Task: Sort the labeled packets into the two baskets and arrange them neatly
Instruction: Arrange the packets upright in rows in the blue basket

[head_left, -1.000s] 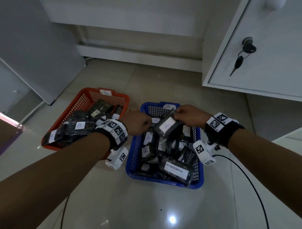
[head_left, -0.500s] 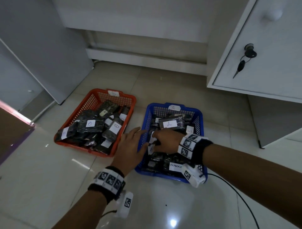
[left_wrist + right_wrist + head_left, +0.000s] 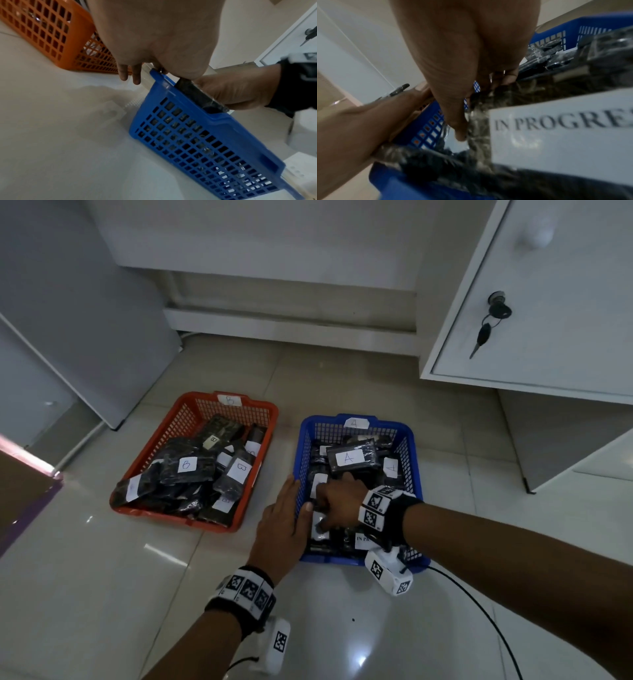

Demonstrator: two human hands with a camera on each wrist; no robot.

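The left hand (image 3: 282,518) is bracing the blue basket (image 3: 407,436) at its near-left wall, fingers straight and together. Inside, the right hand (image 3: 337,501) is curling onto a dark packet (image 3: 199,94) against that wall. Best seat it flat, label upward, beside the "A" packet (image 3: 352,457).

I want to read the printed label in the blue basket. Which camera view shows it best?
The right wrist view: the printed label reads "IN PROGRE", cut at the edge. In the head view the right hand covers most. The left wrist view misses it.
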